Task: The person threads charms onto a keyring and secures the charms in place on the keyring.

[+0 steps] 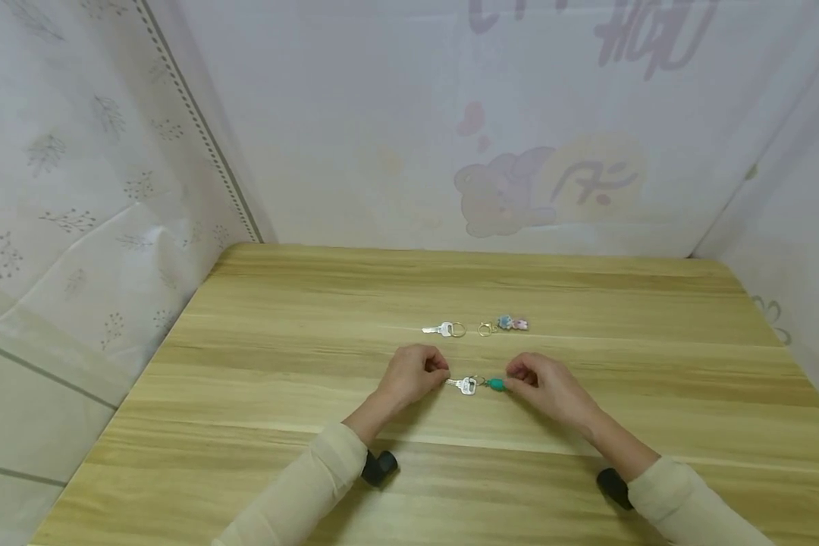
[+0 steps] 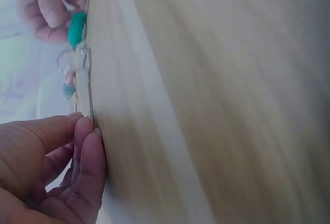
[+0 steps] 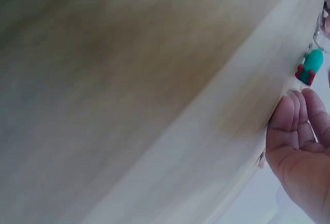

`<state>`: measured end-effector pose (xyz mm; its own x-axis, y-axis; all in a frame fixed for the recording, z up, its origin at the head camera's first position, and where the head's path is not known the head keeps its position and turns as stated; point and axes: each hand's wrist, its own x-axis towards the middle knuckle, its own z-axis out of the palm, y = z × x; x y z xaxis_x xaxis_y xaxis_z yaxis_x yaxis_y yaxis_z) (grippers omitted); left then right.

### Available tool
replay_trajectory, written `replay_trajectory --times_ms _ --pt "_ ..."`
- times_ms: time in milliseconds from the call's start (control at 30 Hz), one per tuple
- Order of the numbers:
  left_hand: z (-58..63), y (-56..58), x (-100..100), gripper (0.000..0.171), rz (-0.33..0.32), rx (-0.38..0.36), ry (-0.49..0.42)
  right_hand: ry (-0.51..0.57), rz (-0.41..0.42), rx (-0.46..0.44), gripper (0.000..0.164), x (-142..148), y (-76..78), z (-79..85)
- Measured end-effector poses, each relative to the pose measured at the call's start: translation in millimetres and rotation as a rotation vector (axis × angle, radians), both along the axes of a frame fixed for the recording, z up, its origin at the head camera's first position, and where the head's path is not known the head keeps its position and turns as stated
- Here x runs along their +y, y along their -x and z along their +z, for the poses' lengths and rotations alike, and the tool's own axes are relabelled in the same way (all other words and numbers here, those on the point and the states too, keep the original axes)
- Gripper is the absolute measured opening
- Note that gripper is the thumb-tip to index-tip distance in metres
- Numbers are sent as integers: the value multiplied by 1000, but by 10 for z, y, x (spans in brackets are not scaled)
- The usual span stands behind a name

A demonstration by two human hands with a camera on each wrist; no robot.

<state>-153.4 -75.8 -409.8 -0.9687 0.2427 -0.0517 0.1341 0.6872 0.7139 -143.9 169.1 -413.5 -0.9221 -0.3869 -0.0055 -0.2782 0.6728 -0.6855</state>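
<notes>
In the head view a silver key (image 1: 466, 385) is joined by a small ring (image 1: 481, 381) to a green charm (image 1: 496, 384), strung in a line just over the tabletop. My left hand (image 1: 412, 373) pinches the tip of the key's blade between thumb and fingers. At the other end, my right hand (image 1: 546, 385) has thumb and fingertips together at the charm's outer end. Red parts show on the green charm (image 3: 311, 61) in the right wrist view, right by the right fingertips. The left wrist view shows the left fingers (image 2: 85, 157) bunched, covering the blade's tip.
Farther back lie a second key (image 1: 444, 329) with a gold ring (image 1: 458, 330) and a gold clasp (image 1: 486, 329) with a blue and pink charm (image 1: 513, 323). They rest on a wood-grain table (image 1: 300, 303), with patterned cloth (image 1: 355, 136) hanging behind.
</notes>
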Motion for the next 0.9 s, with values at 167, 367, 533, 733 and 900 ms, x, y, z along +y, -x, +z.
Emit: replay_trajectory --times_ms 167,367,533,733,900 --pt "24 30 -101 5 15 -7 4 3 -55 28 9 173 0 50" --pt "62 131 -160 4 63 46 49 7 -102 131 9 218 162 103" --pt "118 327 -135 8 99 73 53 4 -131 161 14 145 441 157" --pt "132 527 -112 19 85 53 32 22 -90 219 14 15 707 144" --pt "65 612 -97 22 36 39 27 2 -19 233 15 -77 815 85"
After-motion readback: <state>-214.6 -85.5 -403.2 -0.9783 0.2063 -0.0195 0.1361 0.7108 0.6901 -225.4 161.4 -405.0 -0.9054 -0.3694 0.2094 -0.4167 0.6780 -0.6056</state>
